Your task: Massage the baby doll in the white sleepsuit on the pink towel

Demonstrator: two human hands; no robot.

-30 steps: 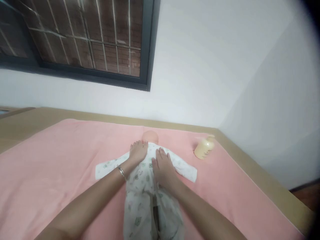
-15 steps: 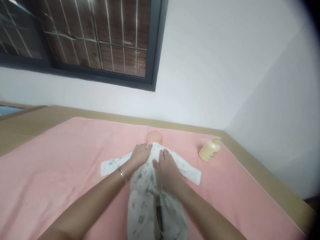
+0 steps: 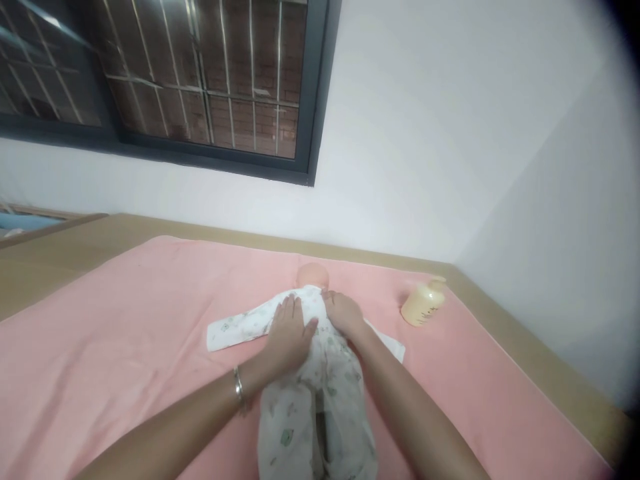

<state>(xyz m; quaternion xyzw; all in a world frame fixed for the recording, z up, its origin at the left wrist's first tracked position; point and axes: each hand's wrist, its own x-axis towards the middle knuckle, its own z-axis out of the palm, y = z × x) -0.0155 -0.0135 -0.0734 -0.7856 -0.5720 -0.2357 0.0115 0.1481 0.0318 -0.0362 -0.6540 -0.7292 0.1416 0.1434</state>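
Observation:
A baby doll (image 3: pixel 313 275) with a smooth bald head lies stretched out on a pink cloth (image 3: pixel 150 307). It wears a white sleeper (image 3: pixel 287 423) with small green and grey prints, its sleeves spread to both sides and its legs toward me. My left hand (image 3: pixel 291 333) rests flat on the left of the doll's upper torso, fingers together and thumb apart. Higher up, my right hand (image 3: pixel 344 312) lies over the right shoulder beside the neck, its fingers bent over the shoulder and partly hidden. A bracelet (image 3: pixel 238 385) circles my left wrist.
A cream pump bottle (image 3: pixel 423 303) stands on the cloth to the right. Under the cloth is a wooden surface (image 3: pixel 125 230), its far edge along a white wall (image 3: pixel 400 167). A dark-framed window (image 3: pixel 311 133) with bars is at upper left.
My left hand has slid down from the left shoulder onto the torso. My right hand has moved up from the torso to the right shoulder. The view has shifted slightly.

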